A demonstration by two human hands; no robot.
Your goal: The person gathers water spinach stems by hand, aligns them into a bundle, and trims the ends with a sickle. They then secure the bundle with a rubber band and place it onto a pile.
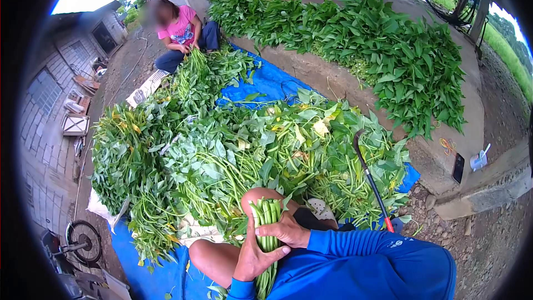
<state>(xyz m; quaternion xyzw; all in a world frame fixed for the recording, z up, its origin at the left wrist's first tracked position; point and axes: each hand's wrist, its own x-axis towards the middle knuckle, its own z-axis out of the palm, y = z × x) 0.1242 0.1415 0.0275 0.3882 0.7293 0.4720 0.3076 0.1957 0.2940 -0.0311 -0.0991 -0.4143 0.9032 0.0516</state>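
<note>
Upright in front of my lap stands a bundle of water spinach stems (pixel 267 211), cut ends up, its lower part running down against my blue clothing. My left hand (pixel 254 253) wraps the bundle from the left side, thumb across the stems. Just above it, my right hand (pixel 284 230) closes round the same stems from the right. Beyond my knees spreads a large heap of loose water spinach (pixel 222 155), with some yellowed leaves and cut stem pieces. To the right, a sickle (pixel 368 173) with a red handle leans on the heap's edge.
A blue tarp (pixel 158 261) lies under the heap. Bundled greens line a concrete ledge (pixel 355 86) at the back right. A person in a pink shirt (pixel 183 26) sits at the far left, handling stems. A phone (pixel 458 168) and a white cup (pixel 478 161) stand at right.
</note>
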